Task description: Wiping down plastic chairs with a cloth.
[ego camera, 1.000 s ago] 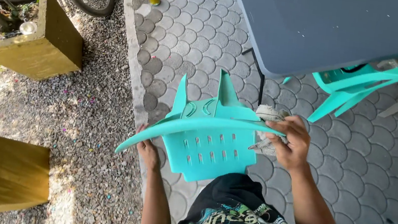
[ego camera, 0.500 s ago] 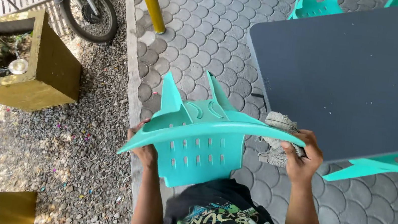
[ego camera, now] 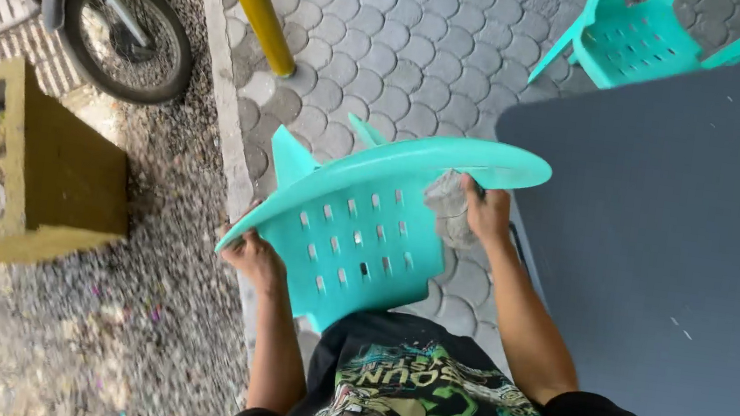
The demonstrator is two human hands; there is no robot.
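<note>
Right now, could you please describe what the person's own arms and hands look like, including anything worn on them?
Both arms are bare from the short black sleeves of a black T-shirt with a green and yellow printed graphic down to the fingers. The left hand and right hand wear no gloves. No watch, bracelet or ring shows on either one, though the fingers are partly hidden.

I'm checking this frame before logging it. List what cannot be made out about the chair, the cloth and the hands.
- Turquoise chair, head view: its legs are mostly hidden behind its own seat.
- Grey cloth: partly covered by the right hand and the chair rim.
- Left hand: fingers hidden behind the chair edge.
- Second chair: cut off by the top edge.
</note>
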